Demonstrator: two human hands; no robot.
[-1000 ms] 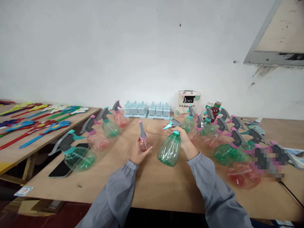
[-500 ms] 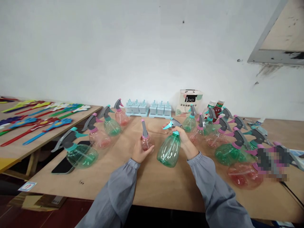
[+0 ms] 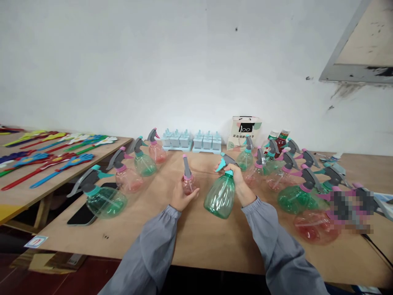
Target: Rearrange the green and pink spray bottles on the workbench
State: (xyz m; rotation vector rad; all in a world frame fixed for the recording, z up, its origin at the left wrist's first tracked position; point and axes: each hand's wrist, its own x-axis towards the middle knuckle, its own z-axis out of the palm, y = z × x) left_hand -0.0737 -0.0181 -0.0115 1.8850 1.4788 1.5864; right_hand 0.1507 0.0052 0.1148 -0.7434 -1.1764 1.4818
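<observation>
My left hand [image 3: 181, 196] is wrapped round the lower part of a small pink spray bottle [image 3: 189, 183], which stands upright with its grey and pink head showing above my fingers. Held by the neck in my right hand [image 3: 238, 178] is a green spray bottle [image 3: 220, 197] with a grey head and turquoise trigger. Its body leans a little, base toward me, and my fingers are closed about the neck and trigger. Just behind that hand stands another green spray bottle [image 3: 245, 159].
Several pink and green spray bottles stand left [image 3: 106, 201] and right [image 3: 294, 199] on the wooden table [image 3: 211, 254]. Light-blue ice-pop moulds [image 3: 207, 142] and a paper bag [image 3: 245, 133] line the wall. A phone [image 3: 81, 215] lies left. Colourful felt flowers [image 3: 63, 167] cover the side table.
My right hand has tilted the green spray bottle slightly, so its head sits more upright and the trigger points further down. The left hand and pink bottle have stayed in place.
</observation>
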